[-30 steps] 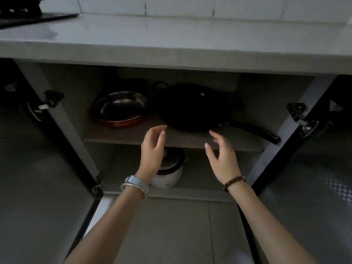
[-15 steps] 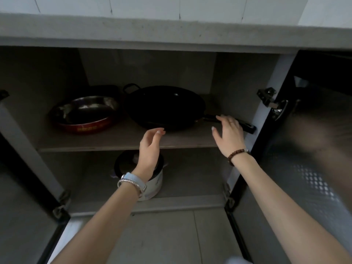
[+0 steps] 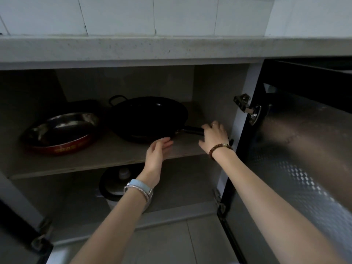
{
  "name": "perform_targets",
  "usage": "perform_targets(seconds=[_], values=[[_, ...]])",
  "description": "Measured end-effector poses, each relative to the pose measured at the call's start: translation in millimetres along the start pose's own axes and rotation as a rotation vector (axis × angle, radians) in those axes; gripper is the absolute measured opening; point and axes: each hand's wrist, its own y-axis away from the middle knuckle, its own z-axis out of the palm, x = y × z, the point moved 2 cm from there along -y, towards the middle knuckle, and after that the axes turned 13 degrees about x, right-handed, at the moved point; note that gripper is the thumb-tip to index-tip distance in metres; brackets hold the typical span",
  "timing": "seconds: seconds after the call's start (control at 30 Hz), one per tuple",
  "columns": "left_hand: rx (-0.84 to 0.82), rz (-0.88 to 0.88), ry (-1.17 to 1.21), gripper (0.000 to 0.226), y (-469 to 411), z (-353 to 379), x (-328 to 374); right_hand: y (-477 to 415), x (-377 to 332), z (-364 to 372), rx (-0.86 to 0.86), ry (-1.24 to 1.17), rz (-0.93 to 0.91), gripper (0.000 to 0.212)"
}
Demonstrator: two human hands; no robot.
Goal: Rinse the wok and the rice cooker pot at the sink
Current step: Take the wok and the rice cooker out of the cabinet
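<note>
Right hand curls round the handle of the wok on the upper cabinet shelf.

Left hand reaches in with fingers straight and loose, at the wok's front edge; whether it touches is hard to tell. The wok sits on the shelf beside a red-rimmed pan. The rice cooker stands lidded on the bottom shelf below, untouched, its inner pot hidden. No sink is in view, so the task looks barely begun: fetching both, carrying them over and rinsing all remain.
</note>
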Motion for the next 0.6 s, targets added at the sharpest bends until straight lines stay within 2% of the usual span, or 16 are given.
perform_targets(seconds=[0.1, 0.17, 0.27, 0.4, 0.43, 0.53, 0.6], values=[[-0.078, -0.209, 0.038, 0.031, -2, 15, -10, 10, -9, -7, -0.072, -0.138, 0.005, 0.044], [-0.126, -0.31, 0.074, 0.037, -5, 22, -13, 17, -15, -6, -0.243, -0.358, 0.067, 0.041], [-0.18, -0.434, 0.158, 0.047, -6, 32, -10, 28, -30, -3, -0.564, -0.828, 0.307, 0.029], [-0.224, -0.58, 0.249, 0.052, -7, 36, -4, 35, -53, 6, -0.769, -1.147, 0.539, 0.011], [-0.239, -0.593, 0.259, 0.052, -8, 37, -2, 35, -59, 8, -0.825, -1.217, 0.597, 0.01], [-0.21, -0.619, 0.275, 0.041, -15, 37, 1, 37, -72, 9, -1.004, -1.382, 0.72, 0.027], [-0.185, -0.623, 0.285, 0.032, -20, 36, 1, 38, -76, 11, -1.021, -1.429, 0.755, 0.033]])
